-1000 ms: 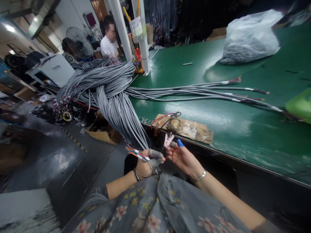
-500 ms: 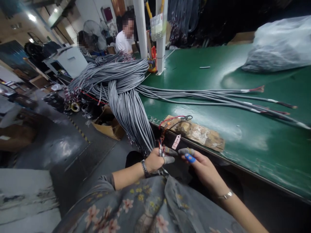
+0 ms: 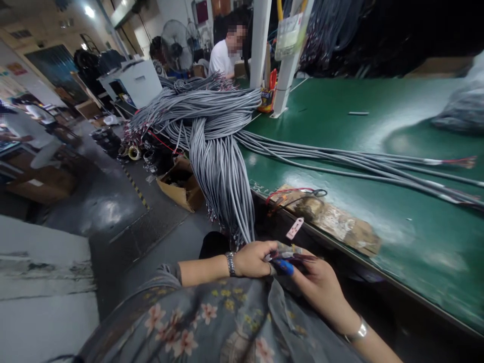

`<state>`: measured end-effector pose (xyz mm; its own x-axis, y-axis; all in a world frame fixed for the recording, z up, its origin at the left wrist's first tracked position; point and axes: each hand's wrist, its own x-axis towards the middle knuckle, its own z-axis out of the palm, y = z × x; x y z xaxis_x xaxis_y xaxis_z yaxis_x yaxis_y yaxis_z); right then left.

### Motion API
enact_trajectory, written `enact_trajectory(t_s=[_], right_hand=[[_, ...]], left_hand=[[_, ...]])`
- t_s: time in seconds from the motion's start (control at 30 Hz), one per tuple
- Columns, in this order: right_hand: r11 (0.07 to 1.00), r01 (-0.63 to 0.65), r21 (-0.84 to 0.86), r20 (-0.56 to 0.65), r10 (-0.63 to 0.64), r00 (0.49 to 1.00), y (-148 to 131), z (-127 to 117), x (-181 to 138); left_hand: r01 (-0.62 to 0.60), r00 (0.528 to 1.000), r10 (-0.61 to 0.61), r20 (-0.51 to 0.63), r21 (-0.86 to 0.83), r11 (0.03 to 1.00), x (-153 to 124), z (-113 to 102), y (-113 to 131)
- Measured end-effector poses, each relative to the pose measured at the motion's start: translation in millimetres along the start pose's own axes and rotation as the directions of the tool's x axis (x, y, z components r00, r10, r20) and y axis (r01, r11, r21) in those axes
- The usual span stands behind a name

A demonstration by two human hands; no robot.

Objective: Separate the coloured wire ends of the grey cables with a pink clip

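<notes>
A thick bundle of grey cables (image 3: 219,151) hangs off the edge of the green table (image 3: 378,101) down to my lap. My left hand (image 3: 253,259) is closed round the stripped end of one cable, its coloured wires (image 3: 293,254) pointing right. My right hand (image 3: 321,287), with a blue cap on one fingertip, pinches those same wires from the right. Both hands meet just below the table edge. A small pink clip (image 3: 295,228) hangs above them.
A worn wooden block (image 3: 333,222) with red and black leads lies on the table edge. More grey cables (image 3: 378,164) run right across the table. An open cardboard box (image 3: 181,184) sits on the floor. A person in white (image 3: 225,50) sits beyond.
Both hands have dropped lower and come together on the wire ends. The pink clip is no longer at my fingers and hangs free. The view has swung left.
</notes>
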<state>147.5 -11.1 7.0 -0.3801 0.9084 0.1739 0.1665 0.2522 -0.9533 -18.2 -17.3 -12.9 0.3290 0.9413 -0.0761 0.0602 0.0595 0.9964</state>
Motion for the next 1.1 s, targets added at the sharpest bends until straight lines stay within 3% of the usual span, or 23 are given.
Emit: enact_trajectory(t_s=[0.1, 0.27, 0.37, 0.5, 0.63, 0.77, 0.83, 0.93, 1.03, 1.1], right_hand=[[0.999, -0.010, -0.031, -0.025, 0.009, 1.000, 2, -6, -7], [0.998, -0.058, 0.006, -0.043, 0.058, 0.997, 3, -10, -16], [0.996, -0.081, 0.043, -0.015, 0.081, 0.997, 1, -10, -17], [0.988, -0.131, 0.087, -0.101, 0.140, 0.985, 0, -15, -20], [0.982, -0.160, 0.099, -0.165, 0.175, 0.971, 7, -22, -25], [0.985, -0.156, 0.080, -0.147, 0.166, 0.975, 11, -25, -25], [0.992, -0.121, 0.045, -0.096, 0.125, 0.988, 8, -24, -21], [1.000, -0.015, -0.027, 0.032, 0.016, 0.999, -1, -19, -11], [0.998, 0.063, -0.015, 0.144, -0.060, 0.988, -10, -10, -1], [0.998, 0.054, 0.044, 0.147, -0.060, 0.987, -12, -5, 3]], left_hand=[[-0.069, 0.984, 0.076, 0.164, -0.050, 0.996, -7, -5, 8], [-0.036, 0.984, 0.057, 0.167, -0.125, 0.991, -22, -13, 9], [-0.049, 0.996, 0.060, 0.067, -0.167, 0.985, -33, -20, 6], [-0.101, 0.987, 0.062, -0.149, -0.272, 0.957, -48, -34, 2], [-0.127, 0.941, 0.007, -0.339, -0.333, 0.934, -58, -46, -5], [-0.111, 0.887, -0.048, -0.459, -0.314, 0.943, -59, -51, -6], [-0.063, 0.904, -0.061, -0.423, -0.273, 0.960, -56, -51, -1], [-0.019, 0.969, -0.010, -0.248, -0.113, 0.993, -45, -48, 13], [-0.147, 0.977, 0.158, -0.145, 0.083, 0.986, -28, -37, 29], [-0.165, 0.984, 0.170, -0.048, 0.097, 0.981, -17, -26, 33]])
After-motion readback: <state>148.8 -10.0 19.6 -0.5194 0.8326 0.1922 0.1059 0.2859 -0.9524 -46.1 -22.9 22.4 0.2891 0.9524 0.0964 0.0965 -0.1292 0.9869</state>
